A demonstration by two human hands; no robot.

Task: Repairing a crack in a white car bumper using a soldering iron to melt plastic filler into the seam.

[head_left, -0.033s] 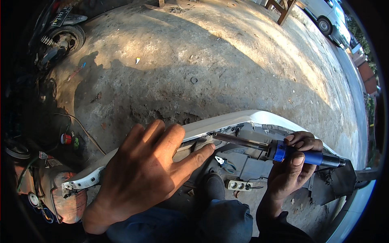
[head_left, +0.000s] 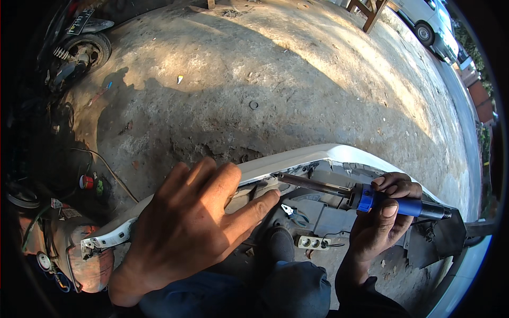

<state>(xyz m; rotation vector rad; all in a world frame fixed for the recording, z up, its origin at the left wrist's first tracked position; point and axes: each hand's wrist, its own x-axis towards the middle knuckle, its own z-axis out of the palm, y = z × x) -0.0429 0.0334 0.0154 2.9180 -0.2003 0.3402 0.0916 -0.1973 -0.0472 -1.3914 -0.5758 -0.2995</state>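
A long white car bumper (head_left: pixel 297 157) curves across in front of me, its hollow inner side toward me. My left hand (head_left: pixel 183 228) is bent over its edge, fingertips hidden behind it and thumb stretched along the inner side. In my right hand (head_left: pixel 389 214) is a soldering iron (head_left: pixel 365 197) with a blue handle, thumb and fingers wrapped round it. Its metal shaft points left, and the tip meets the bumper's inner edge just beyond my left thumb; exact contact is too small to tell.
Below the bumper lie pliers (head_left: pixel 295 213) and a white power strip (head_left: pixel 313 243) with a plug in it, near my shoe (head_left: pixel 279 244). A rusty orange tank (head_left: pixel 90 270) with a gauge stands at left. A motorcycle wheel (head_left: pixel 90 52) and a parked vehicle (head_left: pixel 429 29) are farther off.
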